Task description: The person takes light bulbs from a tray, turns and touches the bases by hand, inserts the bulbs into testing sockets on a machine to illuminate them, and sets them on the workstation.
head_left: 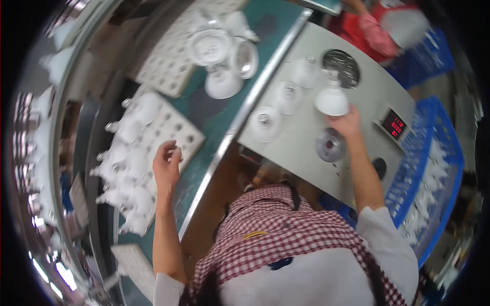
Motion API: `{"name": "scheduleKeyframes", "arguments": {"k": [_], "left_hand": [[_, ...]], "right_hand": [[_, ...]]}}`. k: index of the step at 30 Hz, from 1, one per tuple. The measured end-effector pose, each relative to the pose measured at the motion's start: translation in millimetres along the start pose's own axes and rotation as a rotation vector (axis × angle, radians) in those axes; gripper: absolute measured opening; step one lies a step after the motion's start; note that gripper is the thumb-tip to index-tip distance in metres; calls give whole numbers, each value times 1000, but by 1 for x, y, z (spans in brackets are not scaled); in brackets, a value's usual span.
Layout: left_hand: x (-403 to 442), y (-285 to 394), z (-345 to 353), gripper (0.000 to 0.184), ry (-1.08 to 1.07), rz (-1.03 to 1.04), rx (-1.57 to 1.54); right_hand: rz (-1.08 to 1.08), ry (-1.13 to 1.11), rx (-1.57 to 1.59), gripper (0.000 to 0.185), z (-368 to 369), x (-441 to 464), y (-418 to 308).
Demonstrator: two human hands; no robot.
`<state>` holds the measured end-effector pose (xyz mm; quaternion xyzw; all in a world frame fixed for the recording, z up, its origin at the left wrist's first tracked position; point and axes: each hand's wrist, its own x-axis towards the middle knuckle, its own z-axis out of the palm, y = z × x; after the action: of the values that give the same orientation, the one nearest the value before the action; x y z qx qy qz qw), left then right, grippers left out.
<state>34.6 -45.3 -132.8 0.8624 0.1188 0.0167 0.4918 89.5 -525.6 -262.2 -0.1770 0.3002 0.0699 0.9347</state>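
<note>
My right hand (pixel 347 122) is closed on the rim of a white lamp bulb (pixel 332 101), whose metal cap points up, over the pale worktable (pixel 306 132). A round metal fixture (pixel 331 145) lies just below that hand, and a dark perforated disc (pixel 341 68) is behind the bulb. Several more bulbs (pixel 265 124) stand on the table's left part. My left hand (pixel 167 158) hovers by the white tray with holes (pixel 178 127), its fingers curled and apart, holding nothing. Beside it, many white bulbs (pixel 135 163) crowd the tray.
A meter with red digits (pixel 393 124) sits at the table's right edge. Beyond it, a blue crate (pixel 426 153) holds small white parts. More bulbs (pixel 210 47) rest on the green surface (pixel 270 25). A co-worker in red (pixel 377 30) is at the top right.
</note>
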Motion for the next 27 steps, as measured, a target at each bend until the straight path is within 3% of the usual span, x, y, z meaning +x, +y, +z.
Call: {"name": "scheduleKeyframes", "arguments": {"k": [3,6,8,12,15,18,19,20,22,23,25,26,27], "left_hand": [[32,-34,-49,36,226,-40,29],[79,-64,-83,57,400,1,71],[119,-67,-81,65,458,41,191],[197,-84,-54,58,603,163,241],[214,-85,-67,36,577,176,128],[196,-68,-76,28,602,294,62],[183,-54,-75,26,555,348,11],[160,-28,-66,26,437,329,-161],[95,34,-31,26,179,312,-342],[64,50,-12,25,60,236,-498],[10,69,19,27,-183,79,-611],[-5,64,37,26,-299,49,-848],[-21,69,50,27,-308,-13,-952]], "right_hand": [[-207,98,-196,46,-20,42,-2],[-256,190,-366,47,-15,52,0],[-329,398,-888,47,-6,44,-4],[-434,454,-895,44,-8,43,-6],[-605,461,-1122,42,44,-36,19],[-501,164,-1258,35,83,-87,54],[-434,86,-1283,34,97,-101,73],[-443,-196,-1146,36,107,-112,96],[-294,-480,-1121,75,137,-127,136],[-200,-542,-1054,94,154,-139,153],[-235,-656,-875,99,149,-134,179],[-276,-715,-780,102,147,-133,184],[-295,-645,-796,105,148,-143,182]]}}
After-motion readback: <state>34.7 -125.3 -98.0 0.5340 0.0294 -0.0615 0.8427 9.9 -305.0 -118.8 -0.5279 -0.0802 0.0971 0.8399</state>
